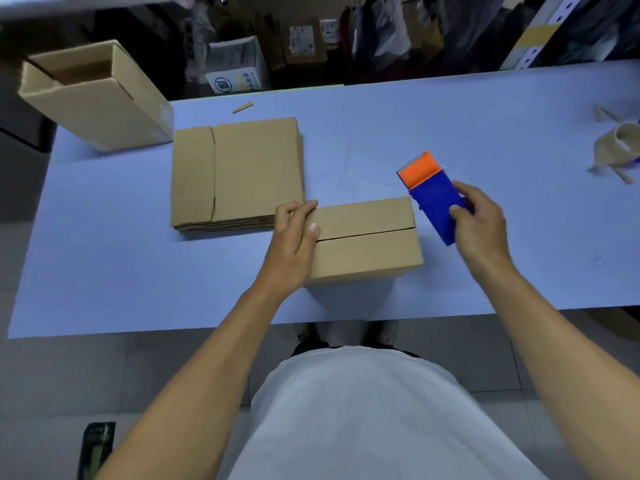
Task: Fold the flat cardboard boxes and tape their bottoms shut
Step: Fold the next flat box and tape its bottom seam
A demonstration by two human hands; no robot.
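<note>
A folded-up cardboard box (367,242) stands on the blue table (138,271) in front of me, its two bottom flaps closed with a bare seam running left to right. My left hand (294,244) presses on the box's left end, thumb on the seam. My right hand (479,225) holds a blue and orange tape dispenser (431,194) just right of the box, slightly above the table. A stack of flat cardboard boxes (239,173) lies to the left behind the box.
An assembled open box (97,95) lies on its side at the table's far left corner. A cardboard scrap (242,107) sits near the back edge. Tape roll remains and scraps (616,147) lie far right. Bags and cartons crowd behind the table.
</note>
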